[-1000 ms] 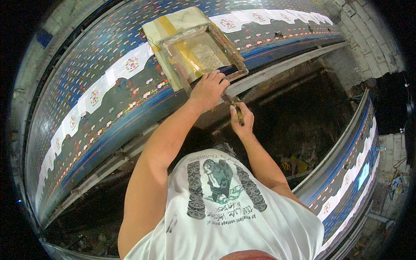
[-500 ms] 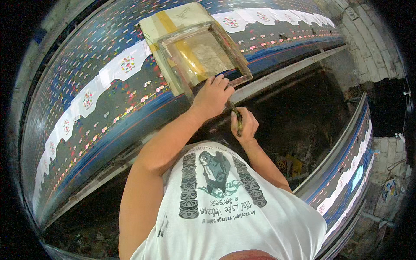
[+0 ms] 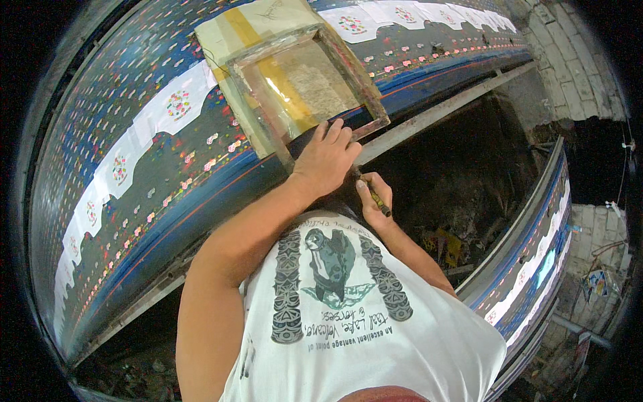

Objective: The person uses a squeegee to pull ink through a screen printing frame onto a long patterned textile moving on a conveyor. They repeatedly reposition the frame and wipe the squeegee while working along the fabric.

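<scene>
My left hand (image 3: 323, 161) has its fingers curled over the lower part of a worn rectangular screen frame (image 3: 353, 74) with translucent mesh. The frame lies on a pale board (image 3: 221, 33) crossed by yellow tape, on a long printing table (image 3: 161, 208). My right hand (image 3: 372, 199) grips a dark, yellow-smudged tool handle (image 3: 380, 204) just below the frame; the tool's far end is hidden by my left hand. White cut fabric pieces (image 3: 154, 114) with colourful round prints lie in a row along the table on both sides of the board.
A metal rail (image 3: 442, 107) runs along the table's near edge. Below is a dark gap with debris (image 3: 449, 248). A second long table (image 3: 536, 275) with white pieces curves along the right. A block wall (image 3: 569, 67) and a pipe (image 3: 583, 328) are at the far right.
Both my hands have come slightly down in the picture, toward my body, still on the frame and handle. The frame, board and fabric row appear a little shifted as the view moves.
</scene>
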`<state>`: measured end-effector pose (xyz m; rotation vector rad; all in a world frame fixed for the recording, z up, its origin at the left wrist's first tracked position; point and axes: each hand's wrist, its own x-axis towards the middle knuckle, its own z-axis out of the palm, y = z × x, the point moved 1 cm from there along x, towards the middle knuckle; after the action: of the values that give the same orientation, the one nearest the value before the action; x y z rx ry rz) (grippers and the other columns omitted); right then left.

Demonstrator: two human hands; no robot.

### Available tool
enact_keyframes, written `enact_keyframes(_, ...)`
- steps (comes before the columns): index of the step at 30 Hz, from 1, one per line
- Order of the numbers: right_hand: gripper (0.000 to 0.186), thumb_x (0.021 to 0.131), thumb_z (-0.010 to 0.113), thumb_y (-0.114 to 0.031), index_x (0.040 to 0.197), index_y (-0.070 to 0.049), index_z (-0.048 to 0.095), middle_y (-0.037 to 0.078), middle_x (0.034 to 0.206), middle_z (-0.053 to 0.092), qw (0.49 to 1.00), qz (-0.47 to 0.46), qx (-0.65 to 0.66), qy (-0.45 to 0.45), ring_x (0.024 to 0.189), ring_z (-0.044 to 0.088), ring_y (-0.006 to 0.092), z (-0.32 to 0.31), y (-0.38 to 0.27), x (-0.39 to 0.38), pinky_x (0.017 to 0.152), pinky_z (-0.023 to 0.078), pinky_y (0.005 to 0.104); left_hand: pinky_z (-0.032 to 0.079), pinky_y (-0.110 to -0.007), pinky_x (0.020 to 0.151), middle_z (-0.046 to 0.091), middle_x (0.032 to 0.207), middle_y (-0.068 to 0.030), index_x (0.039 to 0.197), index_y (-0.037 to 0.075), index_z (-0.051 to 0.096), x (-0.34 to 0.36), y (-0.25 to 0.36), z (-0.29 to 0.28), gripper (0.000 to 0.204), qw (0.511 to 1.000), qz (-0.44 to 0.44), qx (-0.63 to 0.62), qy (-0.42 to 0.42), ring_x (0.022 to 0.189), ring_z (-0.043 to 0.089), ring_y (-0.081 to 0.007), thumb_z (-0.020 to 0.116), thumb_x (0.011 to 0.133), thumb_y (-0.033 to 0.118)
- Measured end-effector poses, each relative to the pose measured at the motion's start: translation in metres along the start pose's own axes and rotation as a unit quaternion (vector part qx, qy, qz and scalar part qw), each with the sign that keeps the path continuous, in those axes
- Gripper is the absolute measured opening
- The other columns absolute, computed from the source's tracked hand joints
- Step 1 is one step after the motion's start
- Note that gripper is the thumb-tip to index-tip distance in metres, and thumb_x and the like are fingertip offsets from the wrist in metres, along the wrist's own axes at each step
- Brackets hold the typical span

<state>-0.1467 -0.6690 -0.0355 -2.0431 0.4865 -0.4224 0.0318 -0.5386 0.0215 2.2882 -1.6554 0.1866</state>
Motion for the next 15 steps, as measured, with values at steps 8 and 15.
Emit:
enact_keyframes(8,0.02,0.112,0.069,-0.021,0.109,-0.002,0.068,0.004,0.082,0.06,0.991,0.084,0.103,-0.028,0.077,0.052,0.0122,0.005,0.015,-0.003,0.07,0.046,0.0354,0.037,-0.06,0.131,0.065,0.143,-0.0198,0.126,0.007,0.072,-0.001,0.003,-0.001,0.038,0.999,-0.001,0.002,0.038,0.152,0.052,-0.0424,0.078,0.089,0.017)
enact_keyframes(15,0.021,0.114,0.069,-0.022,0.115,-0.001,0.069,0.008,0.082,0.062,0.993,-0.063,0.096,-0.004,0.072,0.055,0.0188,0.006,0.015,0.001,0.067,0.048,0.0391,0.039,-0.057,0.13,0.066,0.142,-0.0167,0.13,0.009,0.07,-0.002,0.006,-0.007,0.049,0.999,-0.002,0.026,0.041,0.149,0.055,-0.0397,0.082,0.082,0.013)
